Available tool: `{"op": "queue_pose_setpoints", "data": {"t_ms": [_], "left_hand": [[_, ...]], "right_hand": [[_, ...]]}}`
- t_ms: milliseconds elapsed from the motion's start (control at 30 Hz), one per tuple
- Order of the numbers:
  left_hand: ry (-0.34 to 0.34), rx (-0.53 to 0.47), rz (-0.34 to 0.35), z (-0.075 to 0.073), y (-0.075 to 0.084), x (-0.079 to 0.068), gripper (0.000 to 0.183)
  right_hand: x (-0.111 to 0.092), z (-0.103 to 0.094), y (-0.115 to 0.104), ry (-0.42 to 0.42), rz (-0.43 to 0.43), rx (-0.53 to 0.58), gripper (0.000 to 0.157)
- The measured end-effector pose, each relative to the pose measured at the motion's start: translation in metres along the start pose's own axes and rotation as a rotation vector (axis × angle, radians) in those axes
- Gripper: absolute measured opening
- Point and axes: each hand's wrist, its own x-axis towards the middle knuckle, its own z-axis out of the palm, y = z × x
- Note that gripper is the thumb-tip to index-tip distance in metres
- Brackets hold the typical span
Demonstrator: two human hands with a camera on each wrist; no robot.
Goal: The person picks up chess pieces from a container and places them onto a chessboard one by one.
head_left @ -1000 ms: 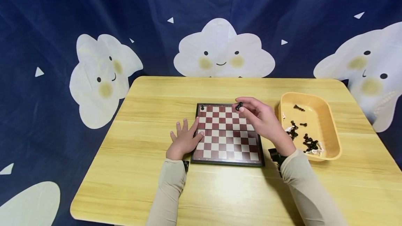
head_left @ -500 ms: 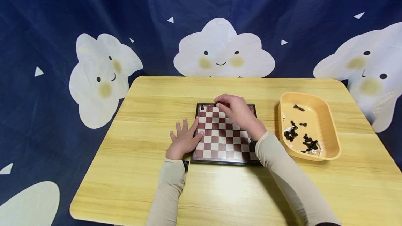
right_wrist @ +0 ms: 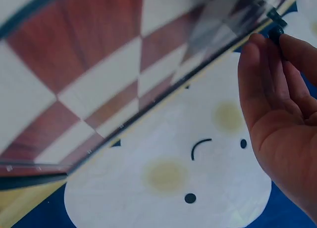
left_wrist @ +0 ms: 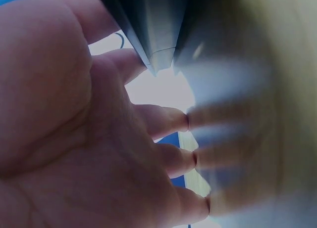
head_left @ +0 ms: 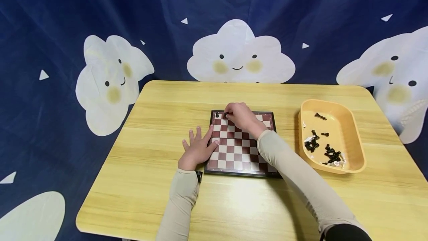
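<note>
A brown-and-white chessboard (head_left: 233, 156) with a dark frame lies on the table. My left hand (head_left: 197, 151) has its fingers spread at the board's left edge, thumb and index finger touching the frame. In the left wrist view the left hand's fingertips (left_wrist: 171, 120) meet the tabletop beside the dark board edge. My right hand (head_left: 241, 116) pinches a small black chess piece (head_left: 226, 115) over the far row, near the left corner. The right wrist view shows this right hand (right_wrist: 282, 84) with its fingertips round the piece. Another black chess piece (head_left: 217, 115) stands upright in the far left corner square.
A yellow plastic tray (head_left: 354, 137) stands to the board's right. Inside are loose black chess pieces (head_left: 332, 155) and white ones (head_left: 341, 163), with one longer black piece (head_left: 320, 116) lying apart. The wooden table (head_left: 140, 196) ends at a dark blue cloud-print curtain (head_left: 167, 55).
My right hand has carried the black piece leftward along the far row, from near the right side to beside the corner piece. The left hand stays at the board's edge.
</note>
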Motion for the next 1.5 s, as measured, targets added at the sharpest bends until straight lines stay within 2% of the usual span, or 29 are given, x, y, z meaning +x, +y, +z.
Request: {"op": "queue_pose_setpoints", "data": {"t_ms": [133, 767, 1500], "left_hand": [[0.003, 0.001, -0.001, -0.001, 0.001, -0.001, 0.067], [0.008, -0.016, 0.001, -0.001, 0.001, -0.001, 0.067], [0.01, -0.004, -0.002, -0.001, 0.0, 0.001, 0.067]], "right_hand": [[0.004, 0.005, 0.003, 0.005, 0.0, -0.035, 0.017], [0.011, 0.013, 0.008, 0.0, -0.009, -0.044, 0.018], [0.013, 0.015, 0.011, -0.004, -0.02, -0.01, 0.017]]}}
